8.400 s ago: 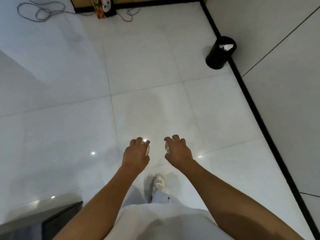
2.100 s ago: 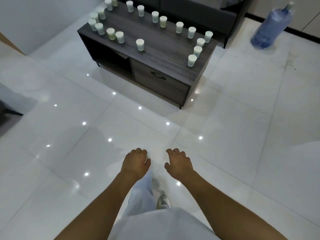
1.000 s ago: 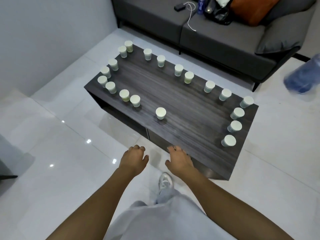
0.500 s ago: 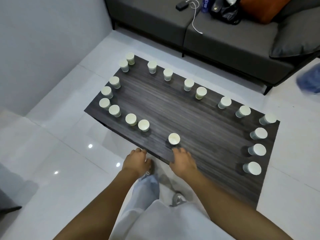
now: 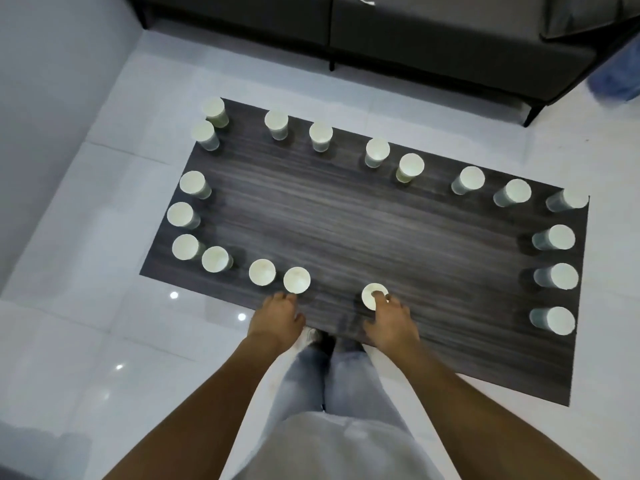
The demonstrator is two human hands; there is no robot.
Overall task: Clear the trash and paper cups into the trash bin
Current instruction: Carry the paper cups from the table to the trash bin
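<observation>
Left hand (image 5: pixel 277 318) – held palm-down, fingers loosely curled, fingertips beside a paper cup (image 5: pixel 296 279) | Right hand (image 5: pixel 391 320) – fingertips laid over another cup's (image 5: pixel 371 295) rim; grip could not be told | Table (image 5: pixel 363 220) ringed with cups

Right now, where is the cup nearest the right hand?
In the head view, that paper cup stands alone near the table's near edge, under the right hand's fingertips, right of the cup by the left hand.

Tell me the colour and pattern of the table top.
Dark grey-brown table top with streaky wood grain, seen in the head view.
</observation>
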